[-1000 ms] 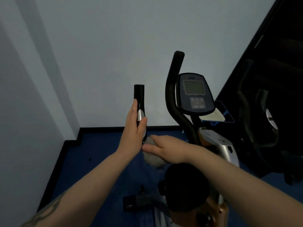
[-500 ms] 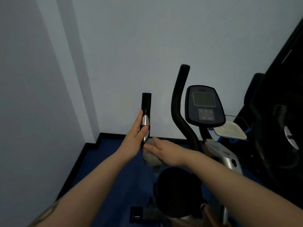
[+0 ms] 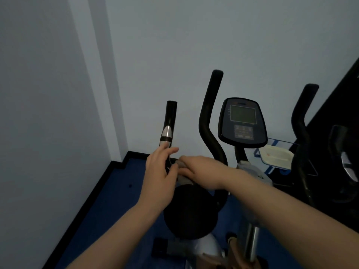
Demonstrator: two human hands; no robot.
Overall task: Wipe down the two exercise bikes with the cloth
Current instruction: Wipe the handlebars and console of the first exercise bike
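Note:
The near exercise bike has a black seat [image 3: 191, 210], a console [image 3: 241, 121] and a curved black handlebar [image 3: 210, 117]. Its left handlebar [image 3: 170, 117] stands upright with a silver sensor patch. My left hand [image 3: 160, 171] wraps loosely round this bar just below the silver patch. My right hand [image 3: 202, 172] grips a crumpled grey cloth [image 3: 182, 180] and presses it against the lower part of the same bar, right beside my left hand. The second bike [image 3: 342, 156] is a dark shape at the right edge.
A pale wall corner closes the space on the left and behind the bike. The floor [image 3: 116, 200] is blue with a black skirting. A white tray [image 3: 275, 155] sits behind the console, and another black handlebar [image 3: 303, 117] rises to its right.
My left hand has slid down the bar from the silver patch to just below it. My right hand with the cloth stays against the lower bar. My head has turned right, showing more of the second bike.

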